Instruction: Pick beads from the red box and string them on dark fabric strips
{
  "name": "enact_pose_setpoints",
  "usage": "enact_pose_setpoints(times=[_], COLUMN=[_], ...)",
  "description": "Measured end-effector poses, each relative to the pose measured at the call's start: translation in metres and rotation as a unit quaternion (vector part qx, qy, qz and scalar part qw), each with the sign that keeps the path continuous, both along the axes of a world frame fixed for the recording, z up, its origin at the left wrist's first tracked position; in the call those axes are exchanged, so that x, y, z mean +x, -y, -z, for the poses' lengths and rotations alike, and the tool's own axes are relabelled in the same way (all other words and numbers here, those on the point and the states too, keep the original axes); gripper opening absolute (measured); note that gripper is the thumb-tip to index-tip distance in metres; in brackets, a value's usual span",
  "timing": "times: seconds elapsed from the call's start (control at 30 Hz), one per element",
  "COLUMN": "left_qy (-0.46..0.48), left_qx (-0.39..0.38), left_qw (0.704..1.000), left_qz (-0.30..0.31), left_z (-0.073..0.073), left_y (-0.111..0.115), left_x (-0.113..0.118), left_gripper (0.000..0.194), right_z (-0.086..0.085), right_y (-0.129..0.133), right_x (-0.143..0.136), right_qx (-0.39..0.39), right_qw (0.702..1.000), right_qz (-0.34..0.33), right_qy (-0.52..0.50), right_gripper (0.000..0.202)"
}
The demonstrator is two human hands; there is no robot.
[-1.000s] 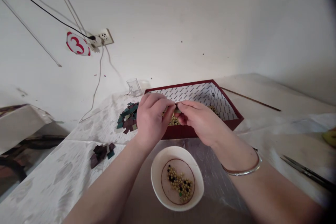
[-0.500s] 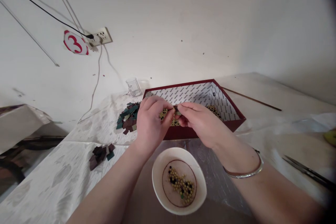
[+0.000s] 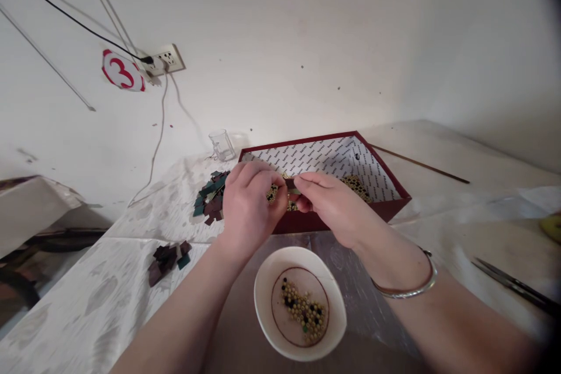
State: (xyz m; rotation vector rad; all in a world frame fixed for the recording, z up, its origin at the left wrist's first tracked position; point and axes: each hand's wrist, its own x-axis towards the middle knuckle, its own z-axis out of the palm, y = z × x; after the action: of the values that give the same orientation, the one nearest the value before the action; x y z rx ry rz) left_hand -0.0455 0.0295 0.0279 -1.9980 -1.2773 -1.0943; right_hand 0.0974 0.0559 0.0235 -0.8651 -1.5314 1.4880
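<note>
My left hand [image 3: 254, 201] and my right hand [image 3: 322, 196] meet over the front of a dark red box [image 3: 302, 223]. Between their fingertips is a small dark brown piece [image 3: 291, 183], pinched from both sides; its shape is partly hidden. Yellow and black beads [image 3: 357, 186] lie inside the box, behind and below the fingers. A white bowl [image 3: 263, 304] with yellow, black and a few green beads [image 3: 304, 310] stands nearer to me, beneath my wrists.
Green and brown flat pieces [image 3: 213, 201] are piled left of the box, with a smaller pile [image 3: 166, 260] nearer. A clear glass cup [image 3: 222, 145] stands behind. Scissors [image 3: 512, 283] and a thin stick [image 3: 421, 163] lie right.
My left hand has shifted slightly left, away from my right fingertips, and more of the dark brown piece shows between them. The view has moved a little.
</note>
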Motion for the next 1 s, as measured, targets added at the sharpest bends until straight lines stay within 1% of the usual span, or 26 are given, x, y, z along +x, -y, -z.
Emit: enact_pose_setpoints(times=[0.07,0.13,0.23,0.3,0.37,0.43,0.47,0.53,0.6,0.67,0.7,0.73,0.8,0.87,0.9,0.93,0.97,1.0], left_qy=[-0.017,-0.022,-0.009,0.005,0.028,0.048,0.049,0.014,-0.069,-0.14,-0.16,-0.166,-0.14,-0.076,-0.04,-0.01,-0.002,-0.016], left_qx=[-0.007,-0.005,0.006,-0.004,-0.045,-0.126,-0.181,-0.296,-0.399,-0.467,-0.486,-0.497,-0.495,-0.472,-0.458,-0.439,-0.428,-0.423], left_qw=[1.0,1.0,1.0,0.999,0.997,0.99,0.982,0.952,0.901,0.852,0.835,0.828,0.834,0.86,0.873,0.889,0.9,0.906], left_qz=[0.014,0.014,-0.015,-0.041,-0.054,-0.033,-0.006,0.076,0.154,0.192,0.2,0.201,0.198,0.181,0.161,0.128,0.08,0.018], left_z=[0.001,0.001,0.001,-0.001,-0.007,-0.016,-0.021,-0.031,-0.036,-0.035,-0.034,-0.032,-0.028,-0.026,-0.025,-0.023,-0.022,-0.019], left_y=[0.002,0.001,-0.004,-0.007,-0.004,0.005,0.013,0.03,0.047,0.057,0.06,0.06,0.053,0.04,0.03,0.02,0.008,-0.004], left_x=[0.002,0.001,-0.007,-0.014,-0.017,-0.015,-0.012,-0.003,0.007,0.013,0.014,0.014,0.011,0.003,-0.001,-0.007,-0.012,-0.018], left_gripper=[0.004,0.005,0.006,0.005,0.005,0.005,0.006,0.009,0.011,0.011,0.011,0.01,0.007,0.008,0.011,0.014,0.016,0.019], right_z=[0.0,-0.001,-0.001,-0.001,-0.001,-0.001,-0.001,0.001,0.002,0.004,0.005,0.005,0.006,0.005,0.005,0.005,0.005,0.006], right_y=[0.0,0.0,0.001,0.0,-0.002,-0.006,-0.009,-0.014,-0.017,-0.019,-0.02,-0.02,-0.02,-0.019,-0.019,-0.02,-0.02,-0.021], right_x=[0.0,0.0,0.001,0.002,0.004,0.005,0.006,0.008,0.009,0.009,0.009,0.01,0.01,0.01,0.01,0.01,0.01,0.01], right_qx=[0.002,0.003,-0.012,-0.027,-0.046,-0.062,-0.068,-0.078,-0.081,-0.076,-0.07,-0.066,-0.065,-0.072,-0.077,-0.082,-0.083,-0.082], right_qw=[1.0,1.0,1.0,0.999,0.998,0.994,0.992,0.987,0.986,0.987,0.988,0.989,0.99,0.989,0.988,0.988,0.987,0.988], right_qz=[0.004,0.007,0.005,0.005,0.023,0.056,0.074,0.106,0.118,0.114,0.108,0.103,0.099,0.1,0.099,0.098,0.097,0.095], right_qy=[-0.004,-0.002,-0.001,-0.016,-0.039,-0.065,-0.076,-0.089,-0.089,-0.086,-0.083,-0.081,-0.079,-0.084,-0.088,-0.091,-0.093,-0.094], right_gripper=[0.023,0.023,0.024,0.024,0.024,0.021,0.02,0.017,0.015,0.016,0.017,0.018,0.019,0.018,0.017,0.017,0.016,0.017])
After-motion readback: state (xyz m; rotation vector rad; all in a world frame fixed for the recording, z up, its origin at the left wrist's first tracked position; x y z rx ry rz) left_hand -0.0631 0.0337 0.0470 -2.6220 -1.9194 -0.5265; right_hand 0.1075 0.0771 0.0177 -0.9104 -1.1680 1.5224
